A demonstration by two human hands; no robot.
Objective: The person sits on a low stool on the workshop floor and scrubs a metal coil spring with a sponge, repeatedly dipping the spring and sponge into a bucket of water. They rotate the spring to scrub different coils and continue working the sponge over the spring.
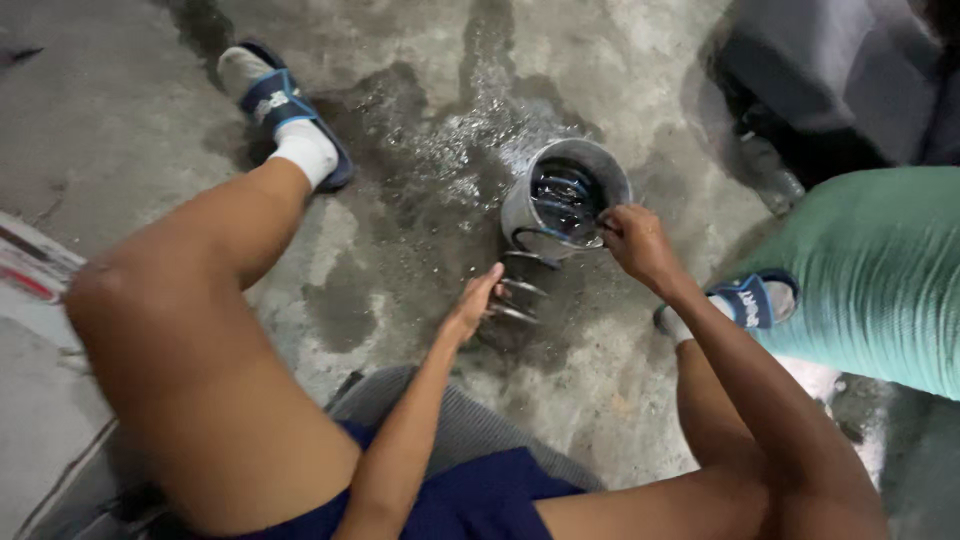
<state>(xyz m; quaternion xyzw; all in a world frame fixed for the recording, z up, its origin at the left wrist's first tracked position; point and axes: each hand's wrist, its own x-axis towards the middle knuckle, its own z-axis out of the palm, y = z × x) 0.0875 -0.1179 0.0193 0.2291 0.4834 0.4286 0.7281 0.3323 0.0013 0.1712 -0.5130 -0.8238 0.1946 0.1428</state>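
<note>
The dark steel coil spring [528, 275] stands on the wet concrete floor [400, 250] right in front of me, between my knees, with its upper turns running up into the round, dull-grey metal cup [520, 205] that sits over its top. Through the cup's open mouth I see more coils, bluish and shiny. The cup leans a little toward me, so the opening faces my eyes and I can look down inside.

My right hand [636, 243] is at the near rim of the cup, fingers curled and pressed together on the edge where the top coil shows; I judge that I grip there to keep the cup from slipping off the spring, though exactly what my fingertips pinch I cannot tell. My left hand [472, 305] lies against the side of the lower coils, fingers straight and close together, the palm flat to them, which seems to brace the spring upright.

I squat low, so both bare knees frame the work. My feet wear white socks in blue slide sandals [285, 110], planted wide on either side. Water darkens the floor around the cup. At right a green ribbed sack [880, 280] bulges, and a dark grey shape lies beyond it.
</note>
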